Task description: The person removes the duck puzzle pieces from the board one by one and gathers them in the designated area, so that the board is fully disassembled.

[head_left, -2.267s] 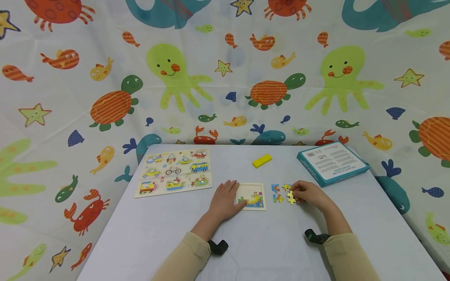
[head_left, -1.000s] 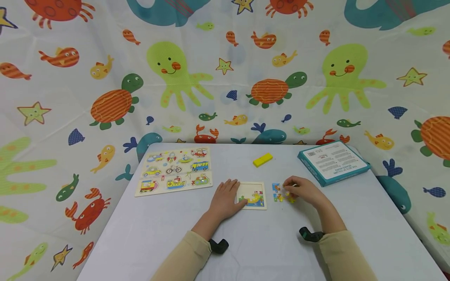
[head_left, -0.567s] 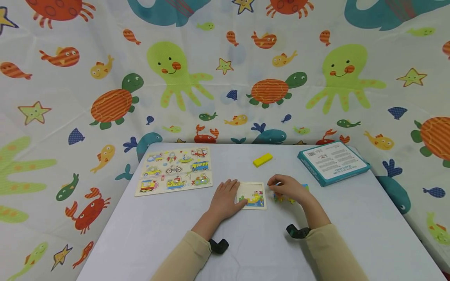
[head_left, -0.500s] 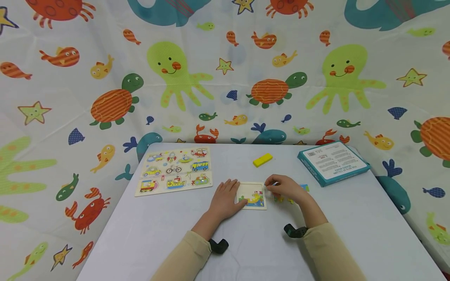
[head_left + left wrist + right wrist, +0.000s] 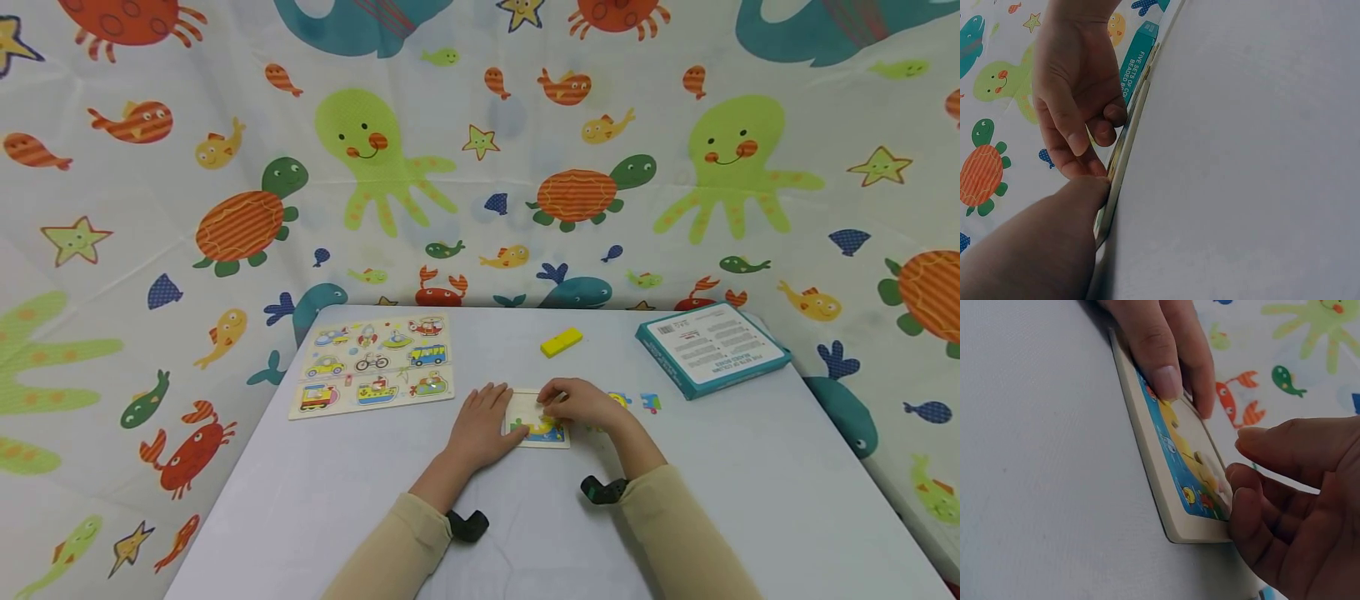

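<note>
In the head view my left hand (image 5: 480, 425) lies flat at the left side of a small square jigsaw tray (image 5: 542, 445), its thumb over the near-left corner. The tray's lower part carries fitted pieces with a yellow and blue picture (image 5: 1179, 456); its upper part is bare pale wood. My right hand (image 5: 588, 406) is over the tray's right side, fingertips bent together and pointing down as they pinch a small puzzle piece mostly hidden by the fingers. Close by in the right wrist view, the right fingers (image 5: 1250, 509) curl beside the tray's edge.
Loose puzzle pieces (image 5: 650, 402) lie right of the tray, some partly behind the right hand. A vehicle picture board (image 5: 386, 364) lies at the back left, a yellow block (image 5: 561, 342) behind the tray, and a teal box (image 5: 712, 348) at the back right.
The right hand has moved left from the loose pieces to the tray, fingers pinched, uncovering pieces on the right. The left hand has stayed on the tray.
</note>
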`<move>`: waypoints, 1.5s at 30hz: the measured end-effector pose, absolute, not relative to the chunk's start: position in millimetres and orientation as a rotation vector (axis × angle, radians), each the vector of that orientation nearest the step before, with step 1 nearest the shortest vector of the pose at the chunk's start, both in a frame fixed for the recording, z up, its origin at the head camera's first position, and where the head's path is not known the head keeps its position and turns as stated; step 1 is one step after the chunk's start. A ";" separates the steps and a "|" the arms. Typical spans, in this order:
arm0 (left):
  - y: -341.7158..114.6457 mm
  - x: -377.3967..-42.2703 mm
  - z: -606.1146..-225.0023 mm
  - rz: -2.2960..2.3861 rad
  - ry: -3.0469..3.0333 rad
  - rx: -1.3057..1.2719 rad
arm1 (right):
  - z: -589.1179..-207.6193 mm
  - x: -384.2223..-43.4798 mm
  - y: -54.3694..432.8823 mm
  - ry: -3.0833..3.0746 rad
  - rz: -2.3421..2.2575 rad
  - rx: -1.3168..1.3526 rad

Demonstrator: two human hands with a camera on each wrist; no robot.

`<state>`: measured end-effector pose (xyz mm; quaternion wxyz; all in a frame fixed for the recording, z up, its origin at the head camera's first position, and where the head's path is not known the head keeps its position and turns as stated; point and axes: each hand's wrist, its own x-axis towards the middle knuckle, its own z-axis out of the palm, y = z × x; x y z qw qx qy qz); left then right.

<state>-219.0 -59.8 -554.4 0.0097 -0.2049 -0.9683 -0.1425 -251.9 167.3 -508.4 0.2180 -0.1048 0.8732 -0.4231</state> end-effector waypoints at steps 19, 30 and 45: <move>-59.9 -219.3 -554.6 -0.434 -3.022 -0.640 | -510.0 -250.9 159.6 2.429 -1.142 -0.211; -59.9 -219.2 -554.1 -0.430 -3.021 -0.642 | -506.0 -248.1 157.1 2.495 -1.094 -0.228; -59.2 -219.4 -554.6 -0.437 -3.017 -0.633 | -499.4 -247.8 159.9 2.551 -1.029 -0.235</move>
